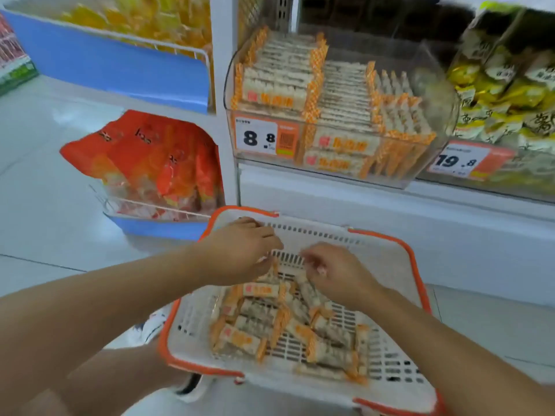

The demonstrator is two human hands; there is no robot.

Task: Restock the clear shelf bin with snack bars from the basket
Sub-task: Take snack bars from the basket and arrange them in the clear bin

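A white slotted basket [390, 256] with an orange rim sits on the floor in front of me, holding several white snack bars [300, 325] with orange ends. Both my hands reach into its far half. My left hand [240, 250] curls down over the bars; whether it grips one is hidden by its fingers. My right hand [336, 271] pinches at the end of a bar, blurred. Above, the clear shelf bin [432, 85] holds neat stacks of the same bars, with bare room at its right end.
An 8.8 price tag [264, 138] fronts the bin. Yellow-and-white packs [504, 94] fill the neighbouring bin on the right. Orange bags [150, 157] lie in a wire tray on the left; yellow bags [144, 19] lie above them. A white shelf base [390, 211] rises behind the basket.
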